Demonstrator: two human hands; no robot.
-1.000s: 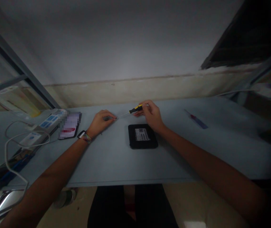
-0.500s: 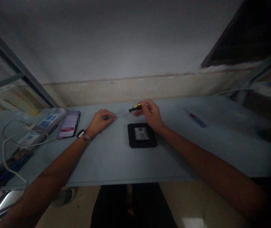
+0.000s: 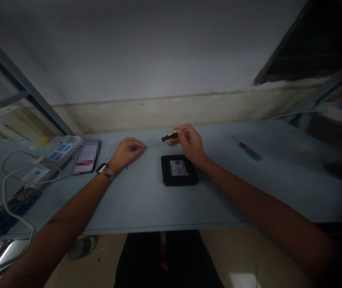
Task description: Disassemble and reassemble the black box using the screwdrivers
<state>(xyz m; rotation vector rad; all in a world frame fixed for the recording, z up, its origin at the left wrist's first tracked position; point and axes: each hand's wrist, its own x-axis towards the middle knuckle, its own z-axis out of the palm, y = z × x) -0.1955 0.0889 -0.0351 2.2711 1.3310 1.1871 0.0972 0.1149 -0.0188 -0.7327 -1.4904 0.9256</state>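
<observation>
Screwdriver, gripped by its black-and-yellow handle in the right hand, over the table, just beyond a flat black box. Long axis slantwise: handle rightward and farther off, shaft leftward and slightly nearer, tip at the fingers of the left hand. Thumb and forefinger there pinched together on a dark bit, too small to name. Hands well apart from each other. Cannot tell of any contact between shaft and tabletop.

Nearest container: round jar on the floor, contents too dim to read. Next, the flat black box, white label upward, inside hidden. Farther, at the far left, see-through box with a yellow lower end.

Pale blue tabletop, with phone beside a power strip and white cable at left, blue-handled tool at right. Beyond, grey wall, cream along its foot, and dark opening at upper right.
</observation>
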